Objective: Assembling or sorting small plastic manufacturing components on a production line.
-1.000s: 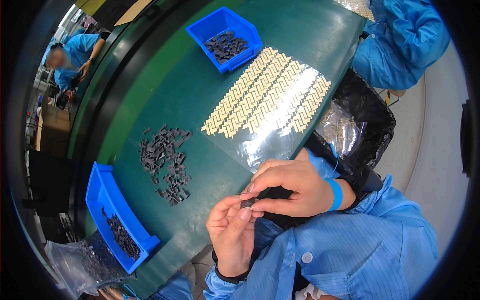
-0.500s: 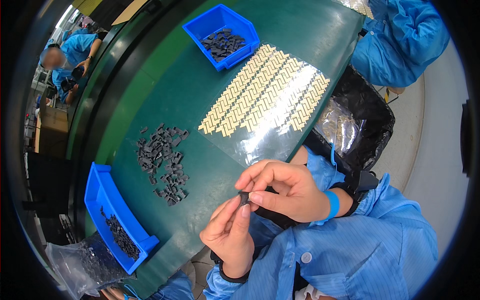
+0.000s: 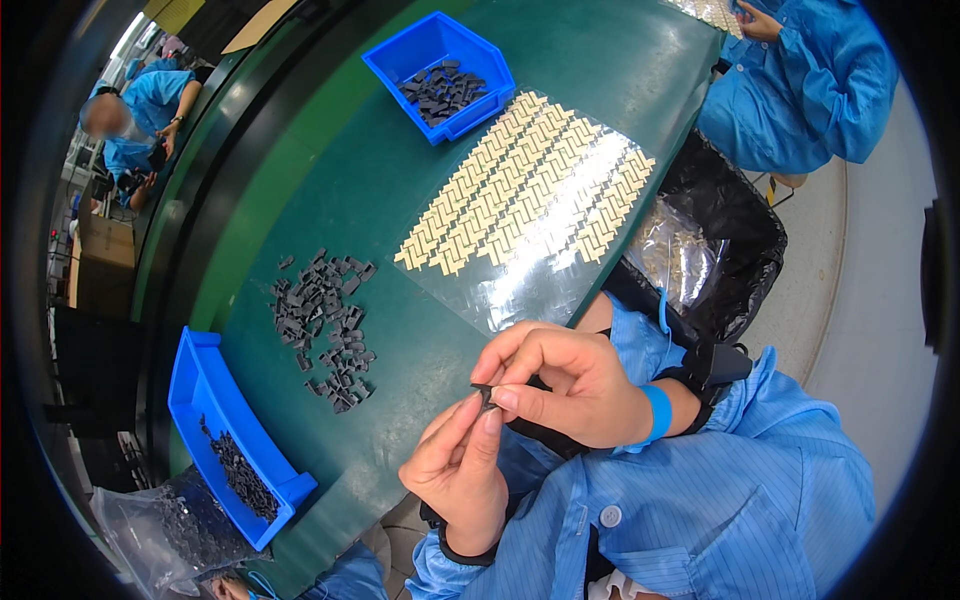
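Between the fingertips of both hands is a small black plastic part, partly hidden by the fingers. My left hand pinches it from below with thumb and forefinger. From the right, my right hand grips its other side, also in a pinch. Beyond my hands lies a clear sheet with rows of cream adhesive pieces, some of its near end bare. To the left of the sheet, a loose pile of small black parts is spread on the green table.
A blue bin of black parts stands at the far side. Another blue bin with smaller black pieces sits at the left, beside a clear plastic bag. A black-lined waste container stands off the table's right edge. Co-workers in blue sit nearby.
My hands stay nearly still, both pinching the black part, which looks slightly turned. At the far right, a co-worker's hand has come into sight.
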Motion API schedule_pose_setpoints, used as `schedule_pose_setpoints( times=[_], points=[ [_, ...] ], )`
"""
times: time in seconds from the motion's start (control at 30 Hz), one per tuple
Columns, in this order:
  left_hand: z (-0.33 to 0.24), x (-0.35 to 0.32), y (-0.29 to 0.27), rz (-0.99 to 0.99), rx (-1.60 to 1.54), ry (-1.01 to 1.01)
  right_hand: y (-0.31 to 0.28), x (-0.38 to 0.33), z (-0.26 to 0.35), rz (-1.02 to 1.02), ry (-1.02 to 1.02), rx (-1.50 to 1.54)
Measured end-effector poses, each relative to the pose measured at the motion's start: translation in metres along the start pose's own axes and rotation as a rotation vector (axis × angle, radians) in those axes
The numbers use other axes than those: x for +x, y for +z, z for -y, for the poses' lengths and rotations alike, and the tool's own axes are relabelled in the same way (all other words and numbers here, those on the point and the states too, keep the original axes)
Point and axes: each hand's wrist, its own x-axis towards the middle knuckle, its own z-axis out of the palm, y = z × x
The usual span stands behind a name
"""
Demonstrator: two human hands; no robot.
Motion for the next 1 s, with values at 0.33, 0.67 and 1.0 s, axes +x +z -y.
schedule_pose_setpoints(
  times=[0.33,0.67,1.0],
  points=[
    [-0.0019,0.0003,-0.0001,-0.02,-0.039,-0.028,0.0035,0.0004,0.0048,-0.034,0.016,-0.04],
    [0.0002,-0.0002,-0.0002,-0.043,-0.205,-0.114,0.0087,-0.0016,0.0043,-0.088,-0.048,-0.158],
    [-0.0005,0.0005,0.0006,-0.065,-0.26,-0.08,0.0034,0.0051,0.0024,-0.074,-0.1,-0.206]
  ],
)
